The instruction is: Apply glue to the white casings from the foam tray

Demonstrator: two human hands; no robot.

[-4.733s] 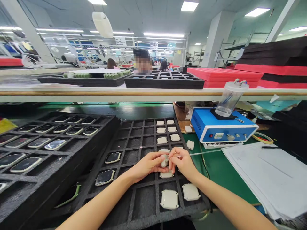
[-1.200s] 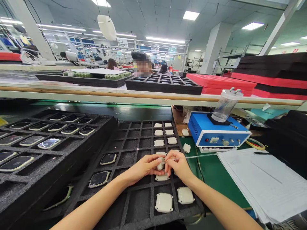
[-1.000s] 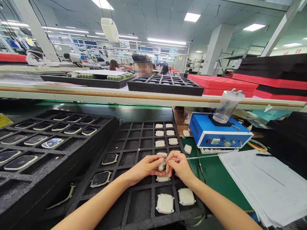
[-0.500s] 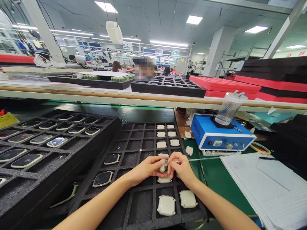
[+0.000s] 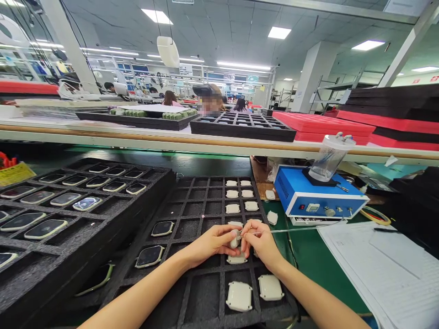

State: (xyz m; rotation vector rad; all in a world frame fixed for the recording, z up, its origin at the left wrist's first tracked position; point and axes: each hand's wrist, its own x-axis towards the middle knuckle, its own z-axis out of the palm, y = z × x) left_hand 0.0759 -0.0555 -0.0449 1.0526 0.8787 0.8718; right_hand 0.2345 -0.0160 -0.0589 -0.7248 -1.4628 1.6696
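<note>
1. the left hand has its fingers closed around a small pale casing, tilted up on its edge above the black foam tray.
2. the right hand pinches the end of a thin tube, which stretches over the green worktop towards the front of the blue machine.
3. the step in hand looks like close work on the casing with the tube's tip; the fingers hide whether the tip touches it.
4. similar white casings lie in the tray's two right-hand columns, and a loose casing rests on the worktop just beside it.
5. as i judge it, the next move calls for a firm left grip, light right-hand guidance and enough slack in the tube to avoid a tug.
</note>
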